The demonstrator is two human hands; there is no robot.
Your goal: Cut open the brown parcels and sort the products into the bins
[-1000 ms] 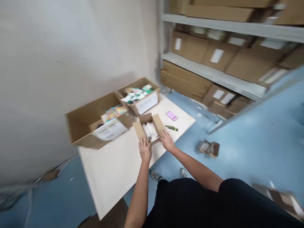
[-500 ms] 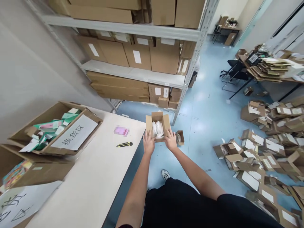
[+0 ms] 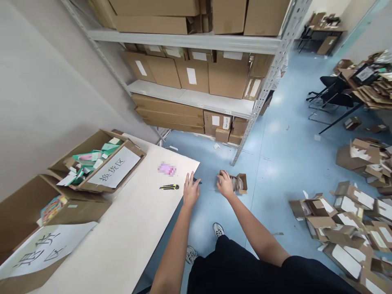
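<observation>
My left hand point(image 3: 190, 191) is open with its fingers spread, hovering at the near corner of the white table point(image 3: 128, 232), close to a yellow-and-black utility knife point(image 3: 169, 187). My right hand point(image 3: 225, 184) hangs over the blue floor with loosely curled fingers and nothing in it. Just beyond it on the floor lies a small open cardboard box point(image 3: 241, 182). A blurred pink object point(image 3: 167, 168) rests on the table farther back. The small box with white contents is not in view.
Two large open cartons with paper signs point(image 3: 113, 171) point(image 3: 39, 228) stand on the table's left side. Metal shelving point(image 3: 214, 41) with brown boxes fills the back. A heap of opened cardboard boxes point(image 3: 346, 212) covers the floor at right. Black chairs point(image 3: 330, 92) stand beyond.
I carried the small box of white items off the table toward the right. Both hands have since let go of it; they are empty and the box is gone from view.
</observation>
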